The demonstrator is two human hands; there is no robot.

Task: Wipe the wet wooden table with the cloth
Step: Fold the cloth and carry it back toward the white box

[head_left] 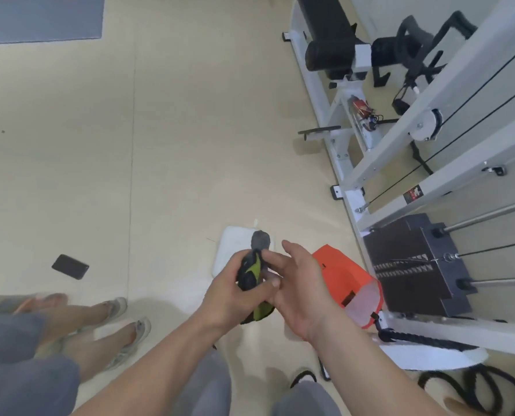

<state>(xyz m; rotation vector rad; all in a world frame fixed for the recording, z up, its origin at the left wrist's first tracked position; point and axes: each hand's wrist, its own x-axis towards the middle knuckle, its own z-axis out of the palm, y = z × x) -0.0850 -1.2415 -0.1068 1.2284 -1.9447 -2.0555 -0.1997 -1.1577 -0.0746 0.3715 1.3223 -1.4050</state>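
Observation:
A bunched cloth (250,273), grey with yellow-green patches, is held upright in front of me above the floor. My left hand (232,291) is wrapped around its middle. My right hand (298,283) touches the cloth from the right, thumb and lower fingers on it and the other fingers spread. The cloth's grey tip (260,239) sticks up above both hands and its lower end hangs below my left palm. No wooden table shows in the head view.
A white pad (232,246) lies on the beige floor behind the hands. An orange bag (345,279) lies to the right, beside a white cable gym machine (370,163) with a black weight stack (415,265). A dark phone (70,266) lies at left. Another person's sandalled feet (115,322) stand at lower left.

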